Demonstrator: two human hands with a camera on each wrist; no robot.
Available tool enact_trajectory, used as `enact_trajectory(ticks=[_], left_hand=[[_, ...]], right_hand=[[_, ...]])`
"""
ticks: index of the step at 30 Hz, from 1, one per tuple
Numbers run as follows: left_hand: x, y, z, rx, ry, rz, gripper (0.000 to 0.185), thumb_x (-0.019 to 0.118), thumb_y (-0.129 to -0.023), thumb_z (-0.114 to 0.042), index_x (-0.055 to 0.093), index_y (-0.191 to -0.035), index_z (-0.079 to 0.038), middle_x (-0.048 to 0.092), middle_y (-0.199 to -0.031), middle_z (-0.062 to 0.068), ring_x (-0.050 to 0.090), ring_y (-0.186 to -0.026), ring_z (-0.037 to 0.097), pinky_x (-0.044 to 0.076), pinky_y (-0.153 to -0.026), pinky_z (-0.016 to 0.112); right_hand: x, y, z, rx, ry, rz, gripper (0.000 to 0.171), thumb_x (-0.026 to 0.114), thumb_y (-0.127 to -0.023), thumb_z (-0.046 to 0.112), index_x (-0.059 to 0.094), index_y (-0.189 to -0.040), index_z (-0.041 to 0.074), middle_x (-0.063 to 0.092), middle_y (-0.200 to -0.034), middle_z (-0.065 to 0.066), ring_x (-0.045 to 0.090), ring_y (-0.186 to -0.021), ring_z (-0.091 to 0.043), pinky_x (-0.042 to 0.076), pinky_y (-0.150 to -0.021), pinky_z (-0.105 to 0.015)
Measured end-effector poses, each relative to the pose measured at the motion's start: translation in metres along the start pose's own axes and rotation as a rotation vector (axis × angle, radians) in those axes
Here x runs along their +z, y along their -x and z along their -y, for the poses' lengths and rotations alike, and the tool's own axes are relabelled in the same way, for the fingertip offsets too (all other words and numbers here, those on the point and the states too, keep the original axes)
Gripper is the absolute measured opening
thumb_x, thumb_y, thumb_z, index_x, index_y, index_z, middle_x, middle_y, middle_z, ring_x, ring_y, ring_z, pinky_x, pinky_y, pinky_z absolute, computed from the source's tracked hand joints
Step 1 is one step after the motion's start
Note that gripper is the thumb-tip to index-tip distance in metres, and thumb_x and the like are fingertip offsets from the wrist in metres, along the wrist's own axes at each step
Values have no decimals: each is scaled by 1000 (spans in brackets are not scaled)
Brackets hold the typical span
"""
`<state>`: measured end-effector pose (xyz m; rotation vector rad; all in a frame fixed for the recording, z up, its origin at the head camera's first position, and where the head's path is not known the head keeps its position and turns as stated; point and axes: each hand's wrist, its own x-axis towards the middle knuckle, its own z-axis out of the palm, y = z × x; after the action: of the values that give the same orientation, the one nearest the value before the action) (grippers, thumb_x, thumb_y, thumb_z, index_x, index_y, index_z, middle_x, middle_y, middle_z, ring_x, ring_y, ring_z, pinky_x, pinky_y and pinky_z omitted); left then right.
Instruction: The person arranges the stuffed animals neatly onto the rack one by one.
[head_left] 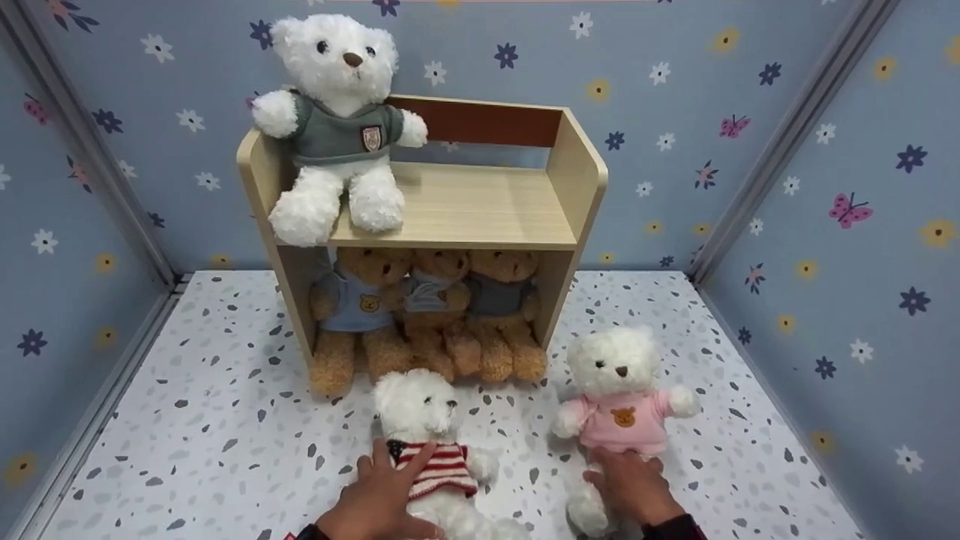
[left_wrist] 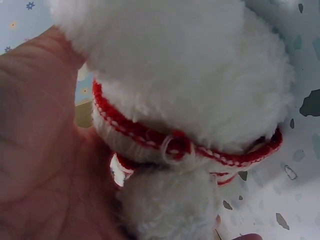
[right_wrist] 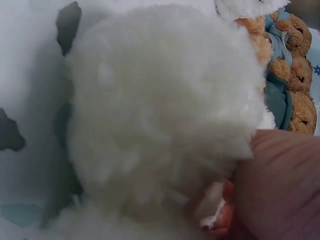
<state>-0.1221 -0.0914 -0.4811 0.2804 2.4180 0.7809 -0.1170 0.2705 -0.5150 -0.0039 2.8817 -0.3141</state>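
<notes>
White plush teddy bear in a red-and-white striped sweater [head_left: 431,442] lies near the front edge of the speckled surface, and the person's left hand [head_left: 382,499] is wrapped about its left flank, fingers curled up over the knitted stripes. The left wrist view shows the palm [left_wrist: 45,165] pressed flat into the sweater's red hem and the fur. Just to the right, well apart from the first toy, a second white plush bear in a pink sweater with a small bear patch [head_left: 619,397] sits upright; the right hand [head_left: 634,487] grips it from below, around the lower body and legs, fingers closed into the fur. The right wrist view shows mostly white fluff, with the palm [right_wrist: 280,185] tight against it.

Behind both bears stands a light wooden two-tier shelf with a dark brown back rail [head_left: 577,172]. On its top board, at the left end, sits a larger white bear in a grey-green sweater [head_left: 337,127]. Three brown bears in blue shirts [head_left: 427,315] are packed side by side underneath.

Everything rests on a white terrazzo-patterned tabletop with dark flecks [head_left: 210,420], enclosed by pale blue walls printed with flowers and butterflies [head_left: 847,195].
</notes>
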Motion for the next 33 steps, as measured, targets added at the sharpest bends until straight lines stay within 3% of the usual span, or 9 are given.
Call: enact_trajectory(ticks=[7,13,16,18,22,28,33], left_hand=[[2,0,3,-16,43,-6,109,80,-61,-59,27,-151,-26,-1,-147,42,11,-127,68,35,-77,75],[3,0,6,-15,81,0,107,81,-63,-56,27,-151,-26,-3,-147,41,8,-127,68,34,-80,76],[4,1,7,13,90,-3,106,81,-65,-54,27,-151,-23,-2,-146,43,8,-126,69,38,-78,73],[4,2,8,30,97,-9,106,81,-66,-53,27,-151,-22,-2,-145,44,8,-126,69,41,-76,71],[5,1,6,48,94,-14,104,81,-66,-51,28,-151,-22,0,-145,45,9,-127,69,43,-74,69],[7,-1,7,36,76,-12,102,81,-67,-49,29,-151,-23,2,-145,44,12,-127,68,43,-74,69],[7,-2,11,25,56,-26,103,80,-65,-53,28,-151,-25,3,-146,43,14,-127,67,43,-74,68]], right_hand=[[-5,-2,-3,-91,-42,-16,8,65,-82,16,63,-90,17,59,-73,5,54,-67,-19,40,-70,-56],[1,4,-14,-141,-210,-127,15,66,-80,8,61,-93,13,55,-76,5,49,-67,-13,41,-63,-34],[4,9,-21,-186,-206,-207,19,68,-76,2,59,-90,12,53,-73,6,47,-64,-11,39,-57,-28],[5,11,-22,-170,-172,-244,21,68,-75,0,58,-86,14,51,-67,7,46,-60,-11,38,-55,-28],[4,13,-16,-43,-134,-285,22,68,-75,1,56,-81,18,50,-64,6,50,-60,-15,41,-59,-38],[-27,17,6,43,-130,-419,18,66,-80,4,58,-88,17,59,-77,-3,57,-81,-30,38,-76,-54],[-73,20,32,-69,-148,-680,22,68,-77,2,61,-94,14,60,-86,-13,55,-85,-38,36,-78,-55]])
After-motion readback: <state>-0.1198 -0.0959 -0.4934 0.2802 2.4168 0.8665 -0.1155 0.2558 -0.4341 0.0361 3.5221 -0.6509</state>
